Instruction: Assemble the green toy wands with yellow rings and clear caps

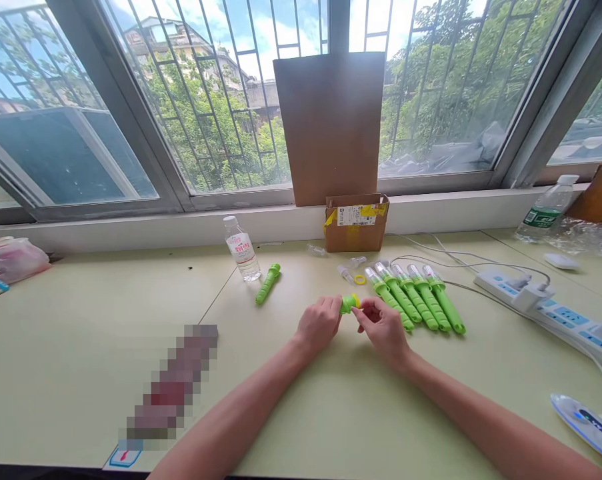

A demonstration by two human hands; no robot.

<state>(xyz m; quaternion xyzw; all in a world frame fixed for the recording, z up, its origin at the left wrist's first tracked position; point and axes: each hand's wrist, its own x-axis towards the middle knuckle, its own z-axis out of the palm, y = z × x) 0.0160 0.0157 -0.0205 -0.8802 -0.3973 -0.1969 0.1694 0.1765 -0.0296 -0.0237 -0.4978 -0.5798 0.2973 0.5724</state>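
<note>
My left hand (pixel 319 323) is wrapped around a green ribbed plastic stick (pixel 347 306), whose wide end points right. Most of the stick's body is hidden in the fist. A yellow ring (pixel 355 301) sits at that end, pinched between thumb and fingertips of my right hand (pixel 385 328). To the right lie several green sticks with clear caps (pixel 415 299), side by side. Another green stick (pixel 268 284), without a clear cap, rests alone on the left. A loose yellow ring (pixel 359 280) lies beyond my hands, beside small clear plastic caps (pixel 347 274).
Against the window sill stands a small cardboard box (pixel 355 235) with a brown board (pixel 333 133) upright behind it. A water bottle (pixel 243 250) is at back left, another bottle (pixel 543 212) at far right. A power strip (pixel 555 313) with cables occupies the right side.
</note>
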